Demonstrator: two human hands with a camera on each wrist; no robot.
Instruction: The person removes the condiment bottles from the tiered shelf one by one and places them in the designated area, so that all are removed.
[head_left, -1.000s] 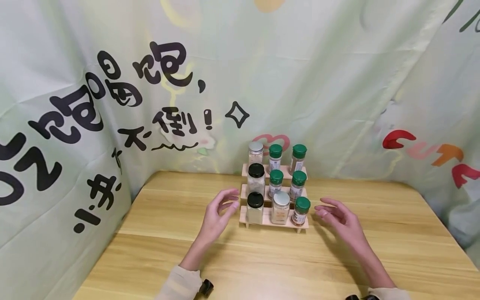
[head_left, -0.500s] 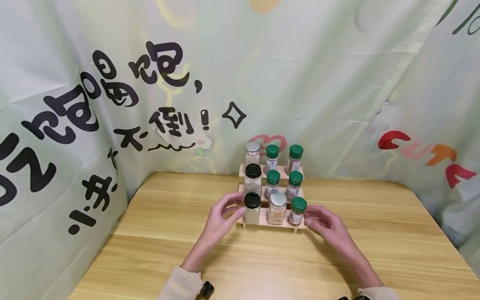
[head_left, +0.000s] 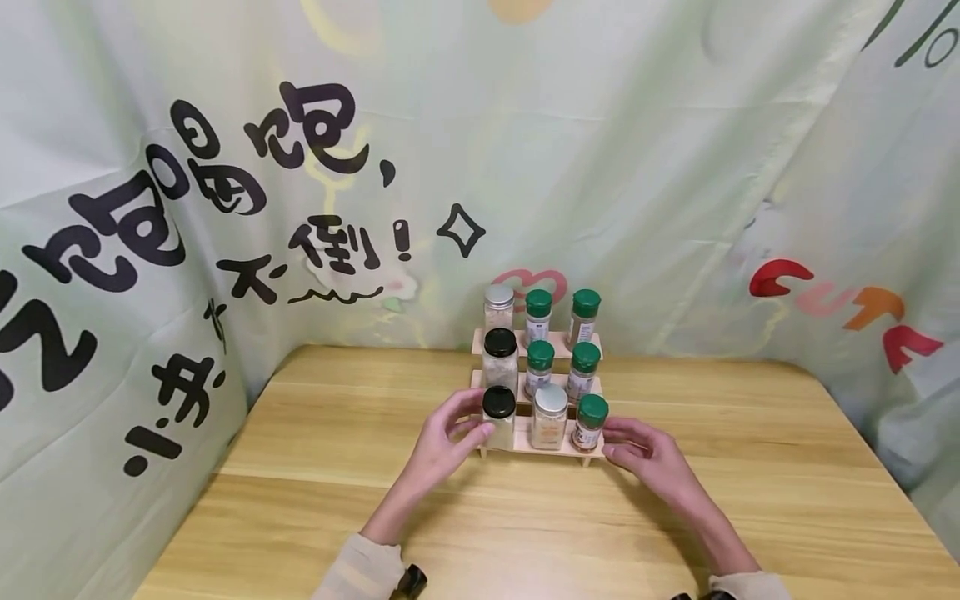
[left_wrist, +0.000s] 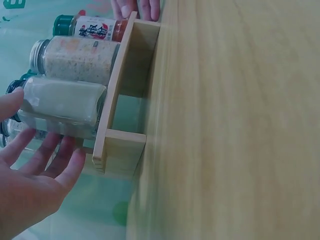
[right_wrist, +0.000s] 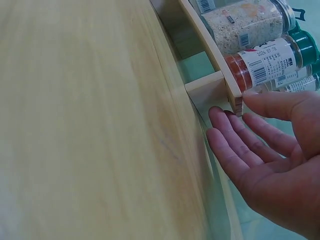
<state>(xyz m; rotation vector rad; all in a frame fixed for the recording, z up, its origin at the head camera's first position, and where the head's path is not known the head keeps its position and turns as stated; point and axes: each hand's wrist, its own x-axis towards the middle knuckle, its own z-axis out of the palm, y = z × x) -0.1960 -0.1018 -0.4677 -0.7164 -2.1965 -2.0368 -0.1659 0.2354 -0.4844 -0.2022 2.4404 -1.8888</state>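
Note:
A three-tier wooden spice rack [head_left: 528, 433] stands on the table with several spice jars on it. At its left end is my left hand [head_left: 442, 437], fingers relaxed and slightly bent beside the black-capped jar [left_wrist: 62, 102] of pale powder on the bottom tier. The left thumb lies near that jar's cap in the left wrist view; firm contact cannot be judged. My right hand [head_left: 652, 458] is at the rack's right end, its thumb close to the tier's corner, below the green-capped jar [right_wrist: 265, 62] of red spice. Its other fingers extend loosely past the end.
Between the two front end jars stands a silver-capped jar [head_left: 550, 421]. More jars with green, black and silver caps fill the upper tiers, including a silver-capped one [head_left: 498, 308] at the top left. A printed curtain [head_left: 637, 167] hangs right behind the wooden table [head_left: 300, 500].
Both hands have moved inward to the rack, the right one leftward to its end and the left one to the black-capped jar. The whole scene shifts slightly left in the head view.

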